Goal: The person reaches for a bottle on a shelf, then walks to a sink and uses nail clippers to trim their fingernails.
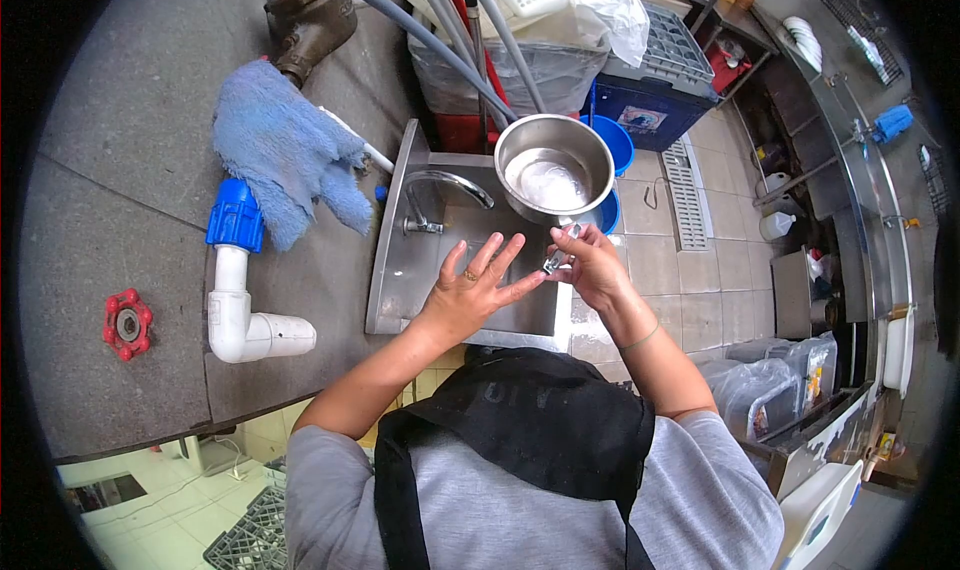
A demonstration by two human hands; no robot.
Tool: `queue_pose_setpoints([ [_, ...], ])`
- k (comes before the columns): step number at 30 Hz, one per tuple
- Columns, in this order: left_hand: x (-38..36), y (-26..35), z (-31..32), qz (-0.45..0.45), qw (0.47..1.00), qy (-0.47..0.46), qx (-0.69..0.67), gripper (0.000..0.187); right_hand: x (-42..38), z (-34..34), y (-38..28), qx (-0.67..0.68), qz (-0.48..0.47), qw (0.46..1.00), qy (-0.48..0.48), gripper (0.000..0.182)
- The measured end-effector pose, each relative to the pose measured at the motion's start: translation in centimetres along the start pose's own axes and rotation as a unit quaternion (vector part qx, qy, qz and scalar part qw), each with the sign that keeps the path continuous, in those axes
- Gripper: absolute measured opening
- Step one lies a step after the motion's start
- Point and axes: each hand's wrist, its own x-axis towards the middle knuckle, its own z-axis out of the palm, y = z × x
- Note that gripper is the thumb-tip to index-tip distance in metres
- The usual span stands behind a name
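A steel saucepan (512, 192) hangs over the right side of a metal sink (386, 280), its open top facing up and a pale, shiny patch on its bottom. My right hand (597, 272) pinches the saucepan's handle (556, 259) between thumb and fingers. Over the basin, my left hand (466, 298) is open with its fingers spread. Its little finger reaches close to the handle end; whether it touches cannot be made out. The curved faucet (452, 178) stands behind my left hand, left of the saucepan.
A blue cloth (265, 145) drapes over piping left of the sink, near a white elbow pipe (232, 315) and a red valve wheel (128, 325). Blue buckets (612, 142) stand behind the saucepan. A floor drain grate (686, 198) lies to the right, below a long metal counter (850, 170).
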Motion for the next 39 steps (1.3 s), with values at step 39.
queue_pose_setpoints([
  [39,0.5,0.9,-0.6,-0.067,0.997,0.022,-0.025,0.046,-0.4,1.4,0.8,0.132,-0.048,0.989,0.050,0.025],
])
